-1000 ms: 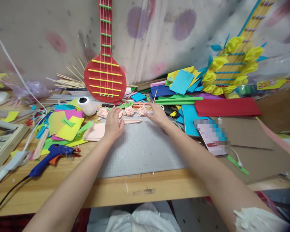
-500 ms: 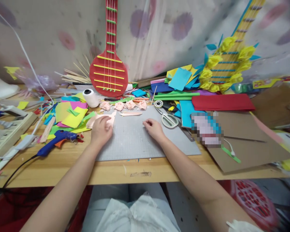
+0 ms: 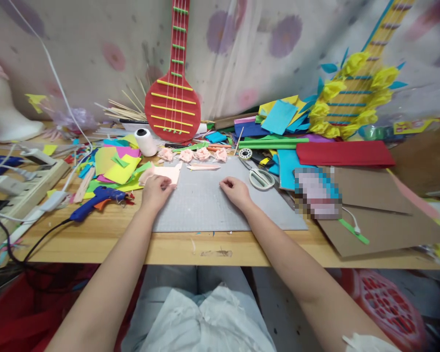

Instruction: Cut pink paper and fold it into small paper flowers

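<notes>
My left hand (image 3: 156, 192) rests at the left of the grey cutting mat (image 3: 201, 210), its fingers curled in toward the thumb. It lies over the near edge of a pale pink paper piece (image 3: 171, 172); anything between the fingertips is hidden. Above the mat's middle, my right hand (image 3: 236, 192) is closed, thumb and fingertips pinched together. What the pinch holds, if anything, is too small to make out. Narrow pink paper strips (image 3: 204, 166) lie beyond the hands, below a row of several pink paper roses (image 3: 202, 153). Scissors (image 3: 261, 179) lie right of my right hand.
A blue glue gun (image 3: 99, 199) and coloured paper scraps (image 3: 122, 166) lie left, near a power strip (image 3: 11, 205). A white thread spool (image 3: 145, 142) stands behind. Red (image 3: 173, 105) and yellow (image 3: 348, 100) paper-craft instruments lean at the back. Brown cardboard (image 3: 381, 210) lies right.
The whole view has shifted, so the table's things sit further right and mostly a little higher in the picture. Both hands keep nearly the same pose over the mat.
</notes>
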The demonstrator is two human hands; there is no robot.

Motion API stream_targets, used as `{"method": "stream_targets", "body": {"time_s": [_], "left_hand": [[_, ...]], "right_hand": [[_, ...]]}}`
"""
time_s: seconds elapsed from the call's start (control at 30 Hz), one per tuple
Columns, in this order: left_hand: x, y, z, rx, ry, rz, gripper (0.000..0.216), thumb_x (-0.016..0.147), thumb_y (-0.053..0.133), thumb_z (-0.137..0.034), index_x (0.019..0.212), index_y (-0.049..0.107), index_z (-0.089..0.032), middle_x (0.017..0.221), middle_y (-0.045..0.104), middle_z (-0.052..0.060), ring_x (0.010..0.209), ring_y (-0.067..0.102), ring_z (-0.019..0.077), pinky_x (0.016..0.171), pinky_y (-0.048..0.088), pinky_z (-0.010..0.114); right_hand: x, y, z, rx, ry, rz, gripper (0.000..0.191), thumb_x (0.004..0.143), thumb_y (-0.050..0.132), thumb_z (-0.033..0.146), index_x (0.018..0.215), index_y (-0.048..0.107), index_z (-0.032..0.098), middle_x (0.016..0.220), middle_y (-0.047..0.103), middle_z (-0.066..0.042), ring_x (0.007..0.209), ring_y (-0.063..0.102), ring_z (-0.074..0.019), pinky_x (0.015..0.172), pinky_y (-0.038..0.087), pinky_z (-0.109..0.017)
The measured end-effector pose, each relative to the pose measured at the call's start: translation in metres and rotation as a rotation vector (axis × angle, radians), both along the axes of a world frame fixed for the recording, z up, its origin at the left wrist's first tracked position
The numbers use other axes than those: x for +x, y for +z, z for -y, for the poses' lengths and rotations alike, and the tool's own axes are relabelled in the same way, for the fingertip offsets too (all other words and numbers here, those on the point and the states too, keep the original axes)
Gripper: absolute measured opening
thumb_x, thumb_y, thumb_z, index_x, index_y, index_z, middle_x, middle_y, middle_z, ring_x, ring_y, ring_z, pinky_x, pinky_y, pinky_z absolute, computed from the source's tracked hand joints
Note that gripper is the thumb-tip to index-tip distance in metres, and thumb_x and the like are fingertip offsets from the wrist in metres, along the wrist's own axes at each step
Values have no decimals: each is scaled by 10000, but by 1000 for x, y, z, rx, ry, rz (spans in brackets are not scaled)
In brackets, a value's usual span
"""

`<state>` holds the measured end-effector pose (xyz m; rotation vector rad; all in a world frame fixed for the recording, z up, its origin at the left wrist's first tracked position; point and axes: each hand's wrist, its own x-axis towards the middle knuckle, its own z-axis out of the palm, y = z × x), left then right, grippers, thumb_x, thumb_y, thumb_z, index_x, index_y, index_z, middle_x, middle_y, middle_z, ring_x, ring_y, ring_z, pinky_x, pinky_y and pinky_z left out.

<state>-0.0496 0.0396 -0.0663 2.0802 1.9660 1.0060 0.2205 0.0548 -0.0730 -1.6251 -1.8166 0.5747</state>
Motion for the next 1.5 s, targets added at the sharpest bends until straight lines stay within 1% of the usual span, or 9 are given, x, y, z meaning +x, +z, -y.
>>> {"method": "stream_targets", "body": {"time_s": [0.23,0.8,0.87,0.97,1.1,1.2,1.27,1.37,1.5], "left_hand": [[-3,-1,-10,-43,16,37,136,695,553,-292,655,603,-172,692,586,32,720,517,166,704,415,294],[-4,-2,-11,28,65,208,92,636,582,-241,571,592,-176,655,578,19,717,526,158,662,416,271],[-4,-2,-11,42,59,216,92,639,579,-237,570,591,-177,658,579,21,720,527,158,669,417,274],[-4,-3,-11,74,48,212,96,653,569,-234,580,587,-174,665,576,23,708,524,156,671,417,279],[-3,-4,-10,122,27,223,102,678,556,-246,619,593,-171,685,568,28,715,523,157,669,425,281],[-4,-3,-8,139,17,216,113,695,546,-256,642,598,-170,696,570,35,731,528,166,682,431,292],[-4,-1,-5,161,24,196,114,708,529,-253,662,597,-173,721,577,42,769,534,176,716,433,304],[-4,1,-1,218,38,157,136,692,511,-199,796,596,-179,855,598,53,893,537,192,832,413,333],[-2,3,2,201,86,71,384,629,512,-118,1006,549,-182,1042,588,73,1025,508,219,939,346,373]], "right_hand": [[-2,1,-1,-21,-50,1,183,752,500,324,749,631,196,712,625,8,663,533,-125,582,331,-230],[-4,1,-1,-22,-51,-52,160,757,506,294,744,626,189,704,624,4,646,526,-124,581,339,-231],[-11,6,-1,20,4,-67,149,768,494,259,765,622,184,710,621,-2,653,530,-125,597,354,-233],[-35,21,-3,135,201,19,126,770,502,210,810,620,185,734,619,-12,701,533,-138,645,373,-246],[-82,37,-12,263,416,158,278,770,485,112,1019,573,198,962,622,-35,863,523,-158,739,386,-269],[-112,36,-20,369,566,287,334,786,478,105,1103,536,193,1091,586,-63,989,467,-194,793,374,-298],[-126,31,-24,384,625,314,295,816,481,162,1105,537,182,1006,614,-74,969,460,-207,797,367,-308],[-136,24,-25,333,538,201,271,822,495,190,1090,536,186,865,630,-53,934,466,-202,768,368,-295],[-134,24,-24,217,353,-34,218,758,554,129,965,553,199,770,620,-5,867,488,-168,746,367,-271]]}}
